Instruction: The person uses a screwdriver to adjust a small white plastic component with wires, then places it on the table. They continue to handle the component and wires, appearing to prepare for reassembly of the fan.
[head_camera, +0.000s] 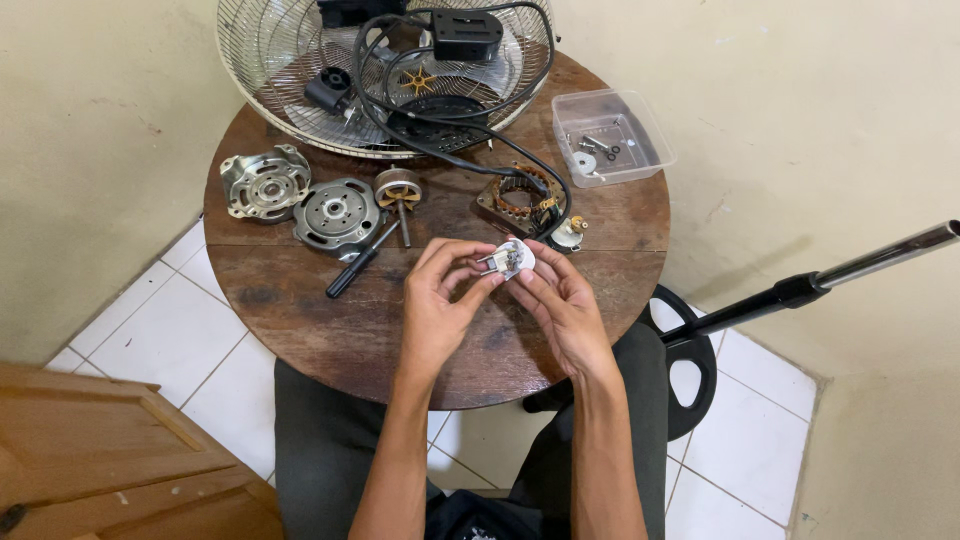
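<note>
Both my hands meet over the middle of a round wooden table (300, 300). My left hand (440, 300) and my right hand (565, 310) together pinch a small white part with metal pins (512, 258), held just above the tabletop. A black cable (470, 155) runs from near that part up to the fan grille (290, 60) at the table's far edge. Just beyond my fingers lie a copper-wound stator (518, 197) and a small white knob piece (570, 232).
Two silver motor covers (265, 182) (336, 212), a rotor with shaft (398, 190) and a black-handled screwdriver (360, 262) lie at the left. A clear plastic box (610, 135) with screws sits at the back right. A black and chrome fan pole (820, 282) leans at the right; wooden furniture (110, 450) stands lower left.
</note>
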